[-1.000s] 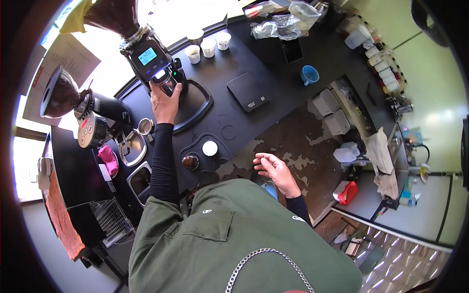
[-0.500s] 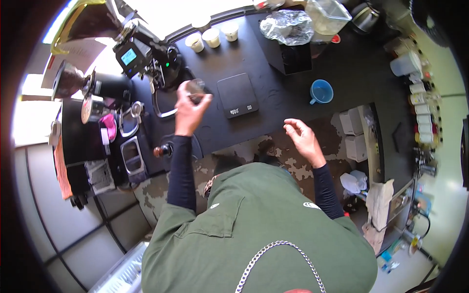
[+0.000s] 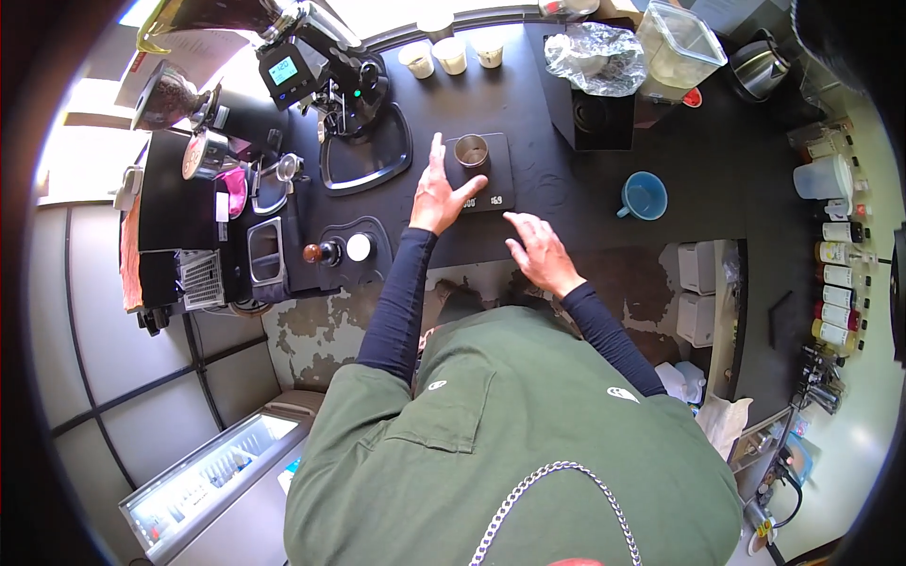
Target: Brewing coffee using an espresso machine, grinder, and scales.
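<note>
Clearly, the black counter [image 3: 566, 193] beneath the scale [image 3: 499, 170] borders a bright window [image 3: 382, 17].

On the dark counter [image 3: 557, 179], a blue cup [image 3: 645, 197] stands with its handle toward the left, a short row of white paper cups [image 3: 450, 58] lines the window side, and crumpled clear plastic [image 3: 595, 58] lies on a black box [image 3: 604, 132] beside a clear tub [image 3: 681, 57], with a kettle [image 3: 759, 72] near the corner. To the left, a tamper [image 3: 323, 253] and a white round piece [image 3: 359, 247] sit side by side on a black mat [image 3: 377, 270], near a pink cloth [image 3: 232, 194]. Bottles [image 3: 837, 274] line the right wall, and a lit display case [image 3: 212, 483] stands at lower left.
</note>
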A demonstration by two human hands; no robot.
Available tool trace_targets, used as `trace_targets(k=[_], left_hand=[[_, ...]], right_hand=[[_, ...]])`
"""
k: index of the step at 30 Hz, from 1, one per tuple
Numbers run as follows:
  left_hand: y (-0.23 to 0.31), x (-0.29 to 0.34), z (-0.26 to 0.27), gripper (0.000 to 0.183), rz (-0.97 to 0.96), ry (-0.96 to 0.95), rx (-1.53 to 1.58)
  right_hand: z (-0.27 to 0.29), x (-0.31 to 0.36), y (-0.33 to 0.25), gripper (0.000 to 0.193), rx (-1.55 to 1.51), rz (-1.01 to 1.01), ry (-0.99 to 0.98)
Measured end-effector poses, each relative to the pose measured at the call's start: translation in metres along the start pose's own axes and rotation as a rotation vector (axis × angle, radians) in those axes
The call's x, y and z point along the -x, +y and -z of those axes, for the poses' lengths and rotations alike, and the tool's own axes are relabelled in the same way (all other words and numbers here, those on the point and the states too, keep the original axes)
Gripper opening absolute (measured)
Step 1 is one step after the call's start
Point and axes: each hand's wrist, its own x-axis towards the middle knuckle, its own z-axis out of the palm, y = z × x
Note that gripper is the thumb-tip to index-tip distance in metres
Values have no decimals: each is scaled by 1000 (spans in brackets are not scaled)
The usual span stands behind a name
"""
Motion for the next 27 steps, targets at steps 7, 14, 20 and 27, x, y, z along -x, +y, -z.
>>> trace_targets(k=[7,14,20,27], left_hand=[[-39,95,23,51,233,33,308],[-32,130,45,51,207,-201,386],[-29,107,64,53,14,-350,474],[-34,93,62,45,-152,-626,596]], right_hand=[[-45,-5,-19,59,177,67,-77],[-47,-2,-6,87,407,-186,175],[-54,-3,-22,87,527,-291,108],[-72,47,-83,91,189,-476,414]])
